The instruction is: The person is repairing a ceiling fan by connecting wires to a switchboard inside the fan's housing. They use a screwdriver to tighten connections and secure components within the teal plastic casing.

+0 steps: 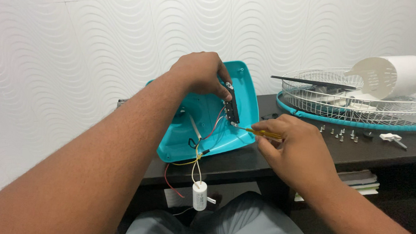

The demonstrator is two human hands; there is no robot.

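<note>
A turquoise plastic fan base shell [245,97] stands tilted on the dark table [243,162], its hollow inside facing me. My left hand [198,73] grips a black switch block [231,106] against the shell's inner wall. My right hand [292,150] holds a yellow-handled screwdriver [262,132] whose tip touches the lower end of the switch block. Red, yellow and white wires [196,163] run from the shell down to a white cylindrical capacitor [199,195] that hangs below the table edge.
At the right lie a white wire fan grille with a turquoise rim [356,106], a dark blade and a white motor housing [394,75]. Several loose screws [341,134] and a small white part [391,138] lie in front. Stacked books [360,180] sit on a lower shelf.
</note>
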